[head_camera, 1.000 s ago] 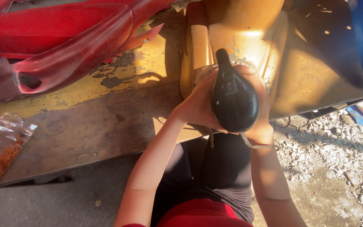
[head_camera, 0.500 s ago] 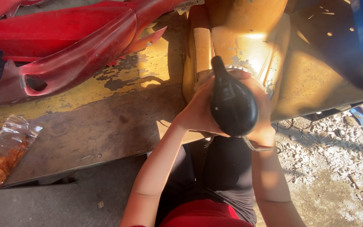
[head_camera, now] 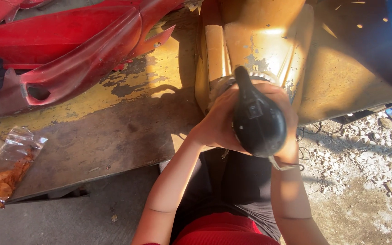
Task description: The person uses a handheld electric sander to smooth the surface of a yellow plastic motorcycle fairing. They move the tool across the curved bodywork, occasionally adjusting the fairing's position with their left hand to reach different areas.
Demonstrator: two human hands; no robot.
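Both hands gripped a black power tool (head_camera: 257, 120) held nose-down at the near edge of the bench (head_camera: 114, 136): the left hand (head_camera: 214, 122) curled around its left side, the right hand (head_camera: 289, 136) closed around its right, largely hidden behind the body. The tool's head met a yellowed panel (head_camera: 259, 45) with chipped paint, standing at the bench's near right corner. Beyond, to the left, lay red panels (head_camera: 78, 50); a plastic bag (head_camera: 5, 172) sat at the near left edge. Judged risk: with the contact point hidden, a tilted head could gouge the curved panel or skid off it. A cord (head_camera: 305, 152) trailing by the right wrist might snag.
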